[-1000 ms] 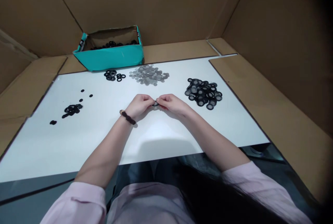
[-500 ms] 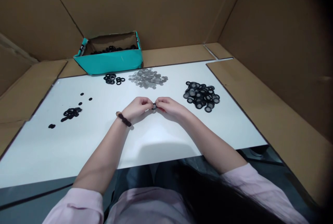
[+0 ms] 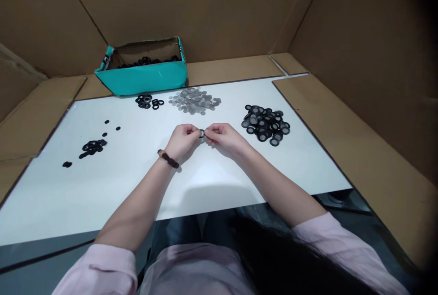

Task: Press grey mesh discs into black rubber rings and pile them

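Note:
Between my two hands, over the middle of the white table (image 3: 137,185), is a small black ring with a grey centre (image 3: 201,134). My left hand (image 3: 185,139) pinches its left side between thumb and fingertips. On the other side, my right hand (image 3: 224,137) grips its right edge the same way. The fingers cover part of the ring. Beyond my hands lies a heap of small grey discs (image 3: 195,101). To the right is a pile of black rings with grey centres (image 3: 265,123).
A turquoise box (image 3: 147,80) holding black rings stands at the back left. In front of it lie several loose black rings (image 3: 148,101). Farther left is a cluster of black pieces (image 3: 93,147) with a few strays. Cardboard walls (image 3: 219,12) enclose the table.
The ring has turned a little between my fingertips, and its grey centre shows differently. Both hands stay in nearly the same place. The whole view shifts slightly.

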`<state>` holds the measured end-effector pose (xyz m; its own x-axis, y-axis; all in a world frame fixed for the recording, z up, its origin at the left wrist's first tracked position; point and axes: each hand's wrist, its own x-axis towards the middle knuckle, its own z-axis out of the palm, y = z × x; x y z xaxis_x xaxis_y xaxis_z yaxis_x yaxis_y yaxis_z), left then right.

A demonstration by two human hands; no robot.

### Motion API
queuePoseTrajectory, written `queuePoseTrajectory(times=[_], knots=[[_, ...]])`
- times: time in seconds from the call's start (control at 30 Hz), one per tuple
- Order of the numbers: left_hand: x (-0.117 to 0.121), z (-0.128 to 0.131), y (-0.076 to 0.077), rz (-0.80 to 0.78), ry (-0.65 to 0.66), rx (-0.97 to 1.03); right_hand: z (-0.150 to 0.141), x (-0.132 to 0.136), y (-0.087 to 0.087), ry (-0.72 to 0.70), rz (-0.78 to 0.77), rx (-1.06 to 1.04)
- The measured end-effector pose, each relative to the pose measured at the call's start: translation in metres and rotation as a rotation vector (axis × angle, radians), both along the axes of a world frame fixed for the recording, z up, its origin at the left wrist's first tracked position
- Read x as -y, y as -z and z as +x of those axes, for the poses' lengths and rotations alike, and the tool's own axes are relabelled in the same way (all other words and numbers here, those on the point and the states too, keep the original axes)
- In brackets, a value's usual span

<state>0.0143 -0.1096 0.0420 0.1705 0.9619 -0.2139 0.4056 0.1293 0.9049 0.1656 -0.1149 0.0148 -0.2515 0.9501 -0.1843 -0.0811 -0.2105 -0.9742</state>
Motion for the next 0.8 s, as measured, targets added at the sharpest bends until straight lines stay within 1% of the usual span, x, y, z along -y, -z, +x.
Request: queuePoseTrajectory(times=[0.03, 0.1, 0.2, 0.27, 0.4, 0.47, 0.6, 0.73, 0.8], knots=[[0.001, 0.0015, 0.0006, 0.012, -0.021, -0.006, -0.001, -0.0002, 0.0004, 0.021, -0.009, -0.005], [0.0022, 0.0036, 0.0012, 0.02, -0.02, -0.02, -0.0031, -0.0008, 0.0011, 0.067, -0.011, -0.01], [0.0019, 0.0037, 0.0008, 0.015, 0.024, -0.04, -0.0057, -0.0009, 0.0015, 0.138, 0.046, 0.005], [0.0008, 0.0026, -0.0002, 0.007, 0.032, -0.033, -0.007, -0.0002, 0.0012, 0.161, 0.086, 0.011], [-0.0003, 0.0008, -0.0022, -0.024, 0.017, 0.007, -0.0073, 0.0009, 0.0002, 0.123, 0.084, -0.018], [0.0006, 0.0007, -0.0027, -0.008, 0.003, 0.006, -0.0058, 0.0008, -0.0002, 0.117, 0.064, -0.033], [0.0032, 0.002, -0.003, 0.042, -0.039, -0.015, -0.0028, 0.0009, -0.0013, 0.155, 0.045, -0.01], [0.0035, 0.0035, -0.0016, 0.034, -0.06, 0.045, -0.0056, 0.0034, -0.0023, 0.188, 0.09, -0.016], [0.0029, 0.004, -0.0002, 0.043, -0.091, 0.08, -0.0085, 0.0048, -0.0019, 0.183, 0.098, -0.043]])
